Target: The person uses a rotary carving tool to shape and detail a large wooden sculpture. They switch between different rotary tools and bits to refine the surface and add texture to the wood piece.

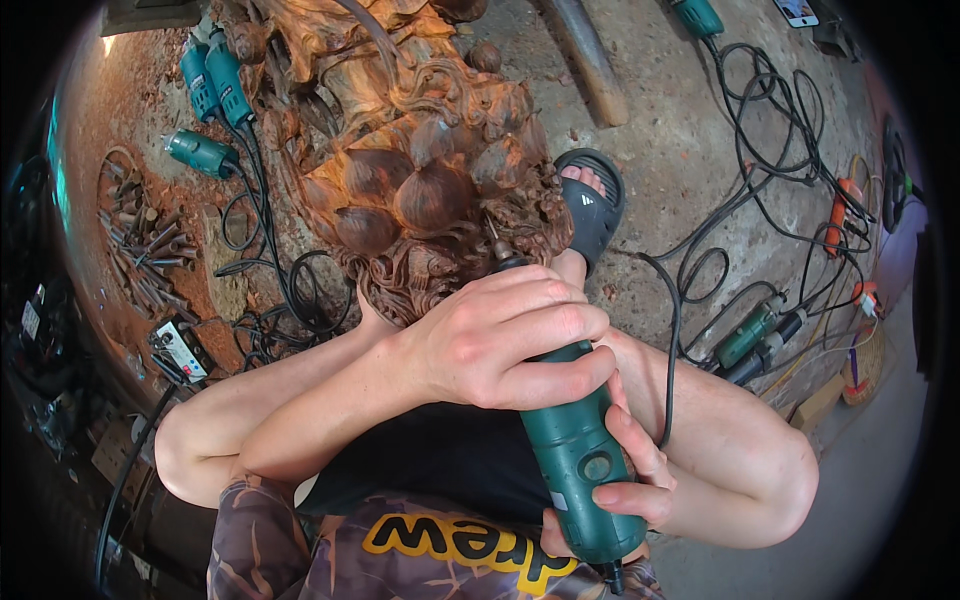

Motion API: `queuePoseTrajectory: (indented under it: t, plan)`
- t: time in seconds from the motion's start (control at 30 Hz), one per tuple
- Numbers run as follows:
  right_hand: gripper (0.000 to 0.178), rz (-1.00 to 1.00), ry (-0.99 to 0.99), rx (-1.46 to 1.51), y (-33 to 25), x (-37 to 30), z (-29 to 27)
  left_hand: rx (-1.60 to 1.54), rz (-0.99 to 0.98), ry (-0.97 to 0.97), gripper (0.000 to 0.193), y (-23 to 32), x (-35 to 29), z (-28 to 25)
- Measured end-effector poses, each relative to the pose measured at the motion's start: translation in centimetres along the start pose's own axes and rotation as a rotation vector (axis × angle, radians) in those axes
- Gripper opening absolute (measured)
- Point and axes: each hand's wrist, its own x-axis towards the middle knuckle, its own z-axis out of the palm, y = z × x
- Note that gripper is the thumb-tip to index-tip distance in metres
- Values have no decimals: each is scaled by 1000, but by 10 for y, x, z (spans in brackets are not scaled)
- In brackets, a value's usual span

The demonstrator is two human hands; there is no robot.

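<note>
I hold a green electric die grinder (pixel 575 440) in both hands, its cord end pointing down toward my shirt. My left hand (pixel 510 340) wraps over its front part, fingers closed. My right hand (pixel 640 465) grips the rear body from the right and below, partly hidden by the tool. The thin metal bit (pixel 492 228) points away from me at the near edge of a brown wood carving (pixel 435 195); whether it touches is unclear. Bulb-like pointed shapes and curling strands cover the carving, which stands between my bare legs.
Several green grinders (pixel 228 85) lie at the left, with black cords below. Bits (pixel 150 250) are piled on sawdust near a power box (pixel 180 350). At the right are coiled cords (pixel 760 120), another grinder (pixel 750 330) and an orange power strip (pixel 838 215). My foot wears a dark clog (pixel 600 225).
</note>
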Motion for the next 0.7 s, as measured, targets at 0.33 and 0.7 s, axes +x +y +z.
queuePoseTrajectory:
  t: [0.33, 0.7]
  plan:
    - [67, -85, 5, -245, 16, -14, -2, -13, 25, -33, 31, 4, 1, 1]
    - [78, -1266, 594, -184, 147, -3, 101, 101, 145, -71, 39, 59, 8, 19]
